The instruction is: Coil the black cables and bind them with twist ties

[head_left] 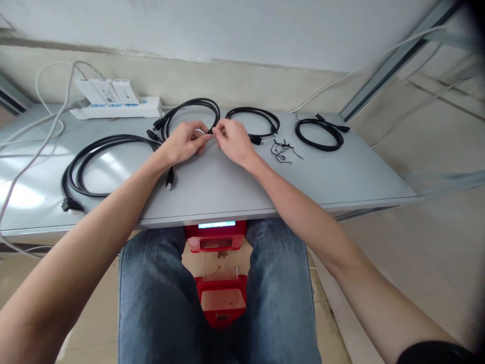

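Left hand (185, 142) and right hand (234, 141) grips, near-closed, pinch the black coil (215, 106) at four o'clock; keep it bundled.

Shiny gray table (215, 182), smooth black cable (197, 101), rough wall (235, 30).
From here, the black cable by the fingers (200, 141) looks like soft plastic, smooth and a bit glossy. The table under them looks like painted metal, slick, with bright shiny spots to their left. Right of them, the thin black ties (281, 148) look dull. Past them to the left, the power strip (121, 111) is smooth white plastic. The wall beyond them looks bumpy low down, flat and dull higher up. Below them come worn cloth jeans (280, 283) and a smooth red plastic thing (215, 233).
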Available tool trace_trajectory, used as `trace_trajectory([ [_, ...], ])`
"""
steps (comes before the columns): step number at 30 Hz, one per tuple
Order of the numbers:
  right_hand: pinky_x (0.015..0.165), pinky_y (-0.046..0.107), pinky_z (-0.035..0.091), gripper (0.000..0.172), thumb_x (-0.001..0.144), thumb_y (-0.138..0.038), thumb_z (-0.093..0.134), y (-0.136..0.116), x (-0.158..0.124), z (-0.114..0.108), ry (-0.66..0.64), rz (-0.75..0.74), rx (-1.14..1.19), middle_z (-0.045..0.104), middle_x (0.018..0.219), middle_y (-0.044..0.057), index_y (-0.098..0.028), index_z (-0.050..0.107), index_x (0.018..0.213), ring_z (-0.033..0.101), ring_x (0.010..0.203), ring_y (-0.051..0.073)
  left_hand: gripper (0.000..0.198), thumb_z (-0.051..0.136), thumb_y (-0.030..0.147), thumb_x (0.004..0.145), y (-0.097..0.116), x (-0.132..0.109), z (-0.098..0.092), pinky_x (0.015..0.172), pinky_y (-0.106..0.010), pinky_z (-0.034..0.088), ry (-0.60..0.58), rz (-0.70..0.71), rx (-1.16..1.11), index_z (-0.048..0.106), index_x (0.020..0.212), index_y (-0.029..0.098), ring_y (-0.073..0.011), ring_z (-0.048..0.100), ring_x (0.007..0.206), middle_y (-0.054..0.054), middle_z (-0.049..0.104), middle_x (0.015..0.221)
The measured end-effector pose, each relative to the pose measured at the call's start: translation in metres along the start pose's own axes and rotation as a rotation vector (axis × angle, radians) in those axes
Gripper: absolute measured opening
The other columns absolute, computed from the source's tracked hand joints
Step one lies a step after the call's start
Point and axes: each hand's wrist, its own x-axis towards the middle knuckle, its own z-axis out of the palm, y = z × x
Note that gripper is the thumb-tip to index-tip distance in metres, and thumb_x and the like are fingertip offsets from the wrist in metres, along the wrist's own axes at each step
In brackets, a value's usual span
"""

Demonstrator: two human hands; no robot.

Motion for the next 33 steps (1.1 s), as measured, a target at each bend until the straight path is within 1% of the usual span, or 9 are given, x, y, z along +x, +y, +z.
trace_trajectory([
  [3,0.089,0.033,0.060,0.026,0.119,-0.028,0.062,-0.006,-0.001,0.000,-0.014,0.064,0.132,0.073,0.085,0.005,-0.025,0.064,0.094,0.070,0.088,0.022,0.040,0.064,0.061,0.107,-0.001,-0.001,0.001,0.069,-0.036,0.055,0.027,0.023,0.027,0.072,0.122,0.024,-0.0198,0.058,0.065,-0.003,0.072,0.073],
  [5,0.072,0.026,0.054,0.031,0.119,-0.023,0.061,-0.011,-0.002,-0.002,-0.042,0.165,0.311,0.069,0.080,0.003,-0.025,0.060,0.088,0.063,0.074,0.016,0.042,0.063,0.057,0.108,0.000,-0.002,0.002,0.073,-0.036,0.057,0.034,0.021,0.056,0.074,0.128,0.022,-0.0206,0.061,0.068,-0.003,0.073,0.075],
  [8,0.046,0.019,0.030,0.034,0.118,-0.017,0.059,-0.017,-0.002,-0.008,-0.127,0.393,0.659,0.061,0.073,-0.001,-0.023,0.058,0.084,0.044,0.055,0.009,0.043,0.061,0.051,0.108,0.006,-0.005,0.002,0.080,-0.037,0.059,0.033,0.022,0.111,0.075,0.134,0.019,-0.0227,0.065,0.074,-0.005,0.074,0.078],
  [10,0.041,0.016,0.018,0.036,0.117,-0.012,0.057,-0.018,-0.001,-0.014,-0.197,0.534,0.873,0.054,0.069,-0.005,-0.021,0.055,0.082,0.034,0.049,0.005,0.043,0.060,0.050,0.108,0.010,-0.007,0.002,0.083,-0.038,0.059,0.041,0.035,0.153,0.075,0.135,0.020,-0.0239,0.066,0.077,-0.005,0.074,0.079],
  [14,0.038,0.013,0.016,0.038,0.117,-0.004,0.051,-0.019,0.000,-0.023,-0.272,0.647,1.066,0.048,0.064,-0.008,-0.021,0.052,0.083,0.026,0.045,0.003,0.043,0.059,0.052,0.109,0.013,-0.008,0.002,0.084,-0.039,0.057,0.073,0.060,0.210,0.075,0.137,0.022,-0.0240,0.066,0.076,-0.004,0.072,0.079],
  [19,0.042,0.019,0.026,0.035,0.121,-0.023,0.060,-0.019,-0.005,-0.016,-0.228,0.413,0.748,0.060,0.071,-0.002,-0.025,0.052,0.087,0.044,0.052,0.009,0.045,0.059,0.056,0.110,0.010,-0.007,0.001,0.082,-0.038,0.056,0.084,0.055,0.210,0.075,0.137,0.023,-0.0232,0.063,0.072,-0.003,0.071,0.077],
  [24,0.077,0.031,0.056,0.028,0.119,-0.020,0.059,-0.011,-0.006,-0.005,-0.077,0.070,0.188,0.069,0.085,0.002,-0.027,0.054,0.092,0.065,0.081,0.020,0.045,0.058,0.056,0.111,0.009,-0.008,0.000,0.086,-0.040,0.056,0.097,0.055,0.243,0.077,0.135,0.023,-0.0258,0.067,0.081,-0.007,0.076,0.084],
  [29,0.094,0.040,0.055,0.010,0.115,-0.020,0.061,-0.007,-0.007,-0.008,-0.049,-0.091,-0.131,0.077,0.098,0.006,-0.027,0.066,0.109,0.071,0.099,0.028,0.044,0.058,0.054,0.112,0.009,-0.008,-0.001,0.090,-0.041,0.055,0.116,0.059,0.303,0.077,0.135,0.022,-0.0282,0.071,0.088,-0.008,0.079,0.089],
  [33,0.092,0.038,0.052,0.016,0.115,-0.019,0.060,-0.011,-0.010,-0.013,-0.015,-0.150,-0.198,0.078,0.099,0.004,-0.027,0.069,0.125,0.072,0.098,0.029,0.039,0.058,0.048,0.112,0.009,-0.007,-0.001,0.092,-0.041,0.054,0.140,0.037,0.338,0.078,0.131,0.021,-0.0285,0.073,0.091,-0.010,0.081,0.092],
])
